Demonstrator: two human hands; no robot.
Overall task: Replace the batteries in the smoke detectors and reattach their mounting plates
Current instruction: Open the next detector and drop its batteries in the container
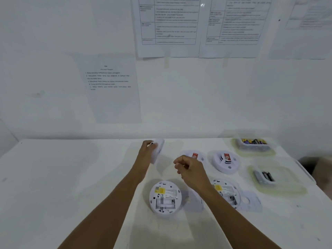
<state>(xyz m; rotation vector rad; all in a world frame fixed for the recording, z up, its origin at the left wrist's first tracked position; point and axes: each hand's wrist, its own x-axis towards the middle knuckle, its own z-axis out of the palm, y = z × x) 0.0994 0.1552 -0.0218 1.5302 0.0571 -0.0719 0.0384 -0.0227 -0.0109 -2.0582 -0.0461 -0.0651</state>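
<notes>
My left hand (147,153) grips a white smoke detector (159,150), held up on edge above the table and blurred. My right hand (188,169) hovers beside it with curled fingers and nothing visible in them. Below lie two detectors on their faces with battery bays showing: one (165,197) at front centre, another (228,193) partly hidden by my right forearm. A loose mounting plate (250,201) lies right of that one, and another plate (193,202) sits between them. Two face-up detectors with red stickers sit further back, one (195,156) behind my right hand, one (226,161) to its right.
A clear tub of mixed batteries (253,143) stands at the back right of the white table (71,177). A second clear tub (264,177) with a few dark batteries sits nearer. Printed sheets hang on the wall (111,87). The table's right edge drops off beside the tubs.
</notes>
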